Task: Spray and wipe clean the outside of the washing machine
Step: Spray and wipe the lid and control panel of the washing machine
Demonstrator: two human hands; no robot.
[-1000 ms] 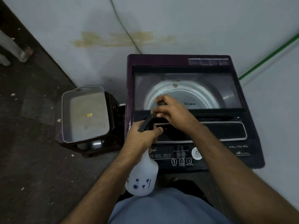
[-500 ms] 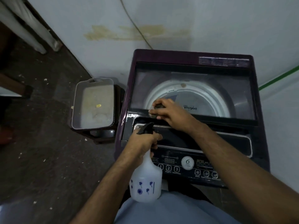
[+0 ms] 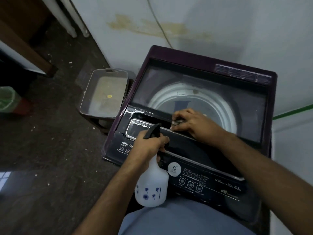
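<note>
A grey plastic tub [image 3: 103, 92] sits on a dark stool [image 3: 101, 122]. Inside the tub lies a small yellow scrap [image 3: 109, 96]. Behind the tub, a thin cable [image 3: 157, 22] runs down the stained wall [image 3: 220, 22]. Well left of the tub, a green mesh item [image 3: 6, 100] is on the dark floor [image 3: 42, 150].

A: Camera placement?
B: Single head view, above and behind both hands, facing forward and down, close over the left hand [image 3: 150, 145] and right hand [image 3: 194, 122].
A: Overlap?
B: None; one view.

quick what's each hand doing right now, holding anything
Left hand: grips the neck of the spray bottle.
Right hand: fingers curled on a small dark thing, perhaps a cloth, at the lid's front edge.
</note>
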